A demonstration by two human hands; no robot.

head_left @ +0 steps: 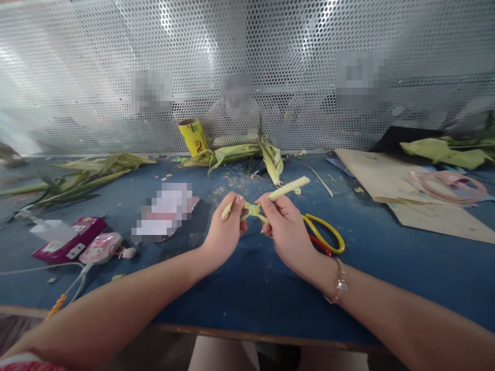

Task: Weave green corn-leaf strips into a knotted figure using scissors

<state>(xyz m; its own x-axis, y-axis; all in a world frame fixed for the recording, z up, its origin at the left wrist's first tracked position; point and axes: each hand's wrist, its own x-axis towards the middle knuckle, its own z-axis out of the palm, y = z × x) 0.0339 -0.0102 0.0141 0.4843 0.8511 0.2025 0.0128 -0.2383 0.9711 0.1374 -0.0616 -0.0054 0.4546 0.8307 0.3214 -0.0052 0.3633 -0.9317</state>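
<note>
Between my hands, above the blue table, is a small knotted piece of pale green corn husk with strips sticking out on both sides. My left hand pinches strips on the left of the knot between thumb and fingers. On the other side, my right hand grips the right-hand strips, and one rolled end points up to the right past its thumb. Partly hidden behind my right wrist lie scissors with yellow and red handles. Fingertips under the husk are partly out of sight.
Corn husks and a yellow tube stand along the perforated metal panel. Left are more husks, a phone, a purple power strip and a pink case. Right are cardboard and a pinkish coil.
</note>
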